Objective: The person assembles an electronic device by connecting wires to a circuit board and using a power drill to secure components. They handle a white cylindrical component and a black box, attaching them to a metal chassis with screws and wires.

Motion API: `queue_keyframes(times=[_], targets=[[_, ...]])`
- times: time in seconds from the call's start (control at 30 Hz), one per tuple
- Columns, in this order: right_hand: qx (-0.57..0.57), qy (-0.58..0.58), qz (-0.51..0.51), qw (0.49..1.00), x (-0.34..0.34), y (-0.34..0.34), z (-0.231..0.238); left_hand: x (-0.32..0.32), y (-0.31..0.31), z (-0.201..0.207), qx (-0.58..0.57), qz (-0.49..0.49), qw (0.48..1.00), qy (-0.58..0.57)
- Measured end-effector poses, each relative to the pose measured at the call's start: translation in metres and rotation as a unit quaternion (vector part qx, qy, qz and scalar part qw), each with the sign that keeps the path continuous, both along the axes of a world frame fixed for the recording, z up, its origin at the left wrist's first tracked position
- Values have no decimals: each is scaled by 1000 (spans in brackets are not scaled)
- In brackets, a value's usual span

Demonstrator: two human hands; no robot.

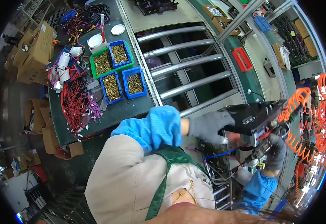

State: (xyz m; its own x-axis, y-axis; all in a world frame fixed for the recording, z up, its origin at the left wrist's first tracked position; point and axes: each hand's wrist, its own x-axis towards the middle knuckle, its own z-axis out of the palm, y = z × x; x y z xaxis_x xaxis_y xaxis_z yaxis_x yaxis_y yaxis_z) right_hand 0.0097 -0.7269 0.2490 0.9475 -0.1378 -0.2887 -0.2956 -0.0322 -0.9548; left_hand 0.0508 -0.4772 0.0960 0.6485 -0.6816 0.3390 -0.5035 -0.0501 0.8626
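Note:
My left hand [209, 127], in a grey glove with a blue sleeve cover above the wrist, reaches to the near left side of a black metal housing [249, 118]. Its thumb and fingers are apart, and I see nothing held between them. Over to the right, my right hand [276, 152], also gloved in grey, is wrapped round a grey power screwdriver [259, 152]. The tool lies slantwise just below the housing's front corner. Blue and red wires [222, 154] run out below the housing. Exactly where the tool's tip touches is unclear.
Orange coiled hoses [297, 102] hang at the right. Metal rollers [193, 67] run ahead. On the left bench, blue bins [135, 82] and a green tray [92, 63] hold small brass parts beside red wire bundles [75, 106]. A red bin [242, 59] sits beyond the rollers.

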Motion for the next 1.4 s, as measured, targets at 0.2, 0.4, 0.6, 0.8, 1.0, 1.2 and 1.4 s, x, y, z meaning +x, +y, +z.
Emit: queue_keyframes(times=[0.2,0.4,0.6,0.8,1.0,1.2,1.4], targets=[[-42,-18,-70,996,-23,5,-7,87,164,-74,316,350,881,-42],[-59,-17,-99,993,-18,23,6,161,379,-197,652,398,645,-28],[-78,-74,-154,982,-18,31,8,172,338,-157,814,201,545,2],[-20,-171,-204,964,-36,32,14,172,355,-164,790,239,564,-19],[-53,-232,-250,938,-64,25,16,168,342,-156,800,246,547,-2],[-88,-276,-279,915,-78,26,-1,173,351,-159,788,246,564,14],[-48,-288,-324,900,-96,15,-17,175,346,-160,784,277,555,0]])
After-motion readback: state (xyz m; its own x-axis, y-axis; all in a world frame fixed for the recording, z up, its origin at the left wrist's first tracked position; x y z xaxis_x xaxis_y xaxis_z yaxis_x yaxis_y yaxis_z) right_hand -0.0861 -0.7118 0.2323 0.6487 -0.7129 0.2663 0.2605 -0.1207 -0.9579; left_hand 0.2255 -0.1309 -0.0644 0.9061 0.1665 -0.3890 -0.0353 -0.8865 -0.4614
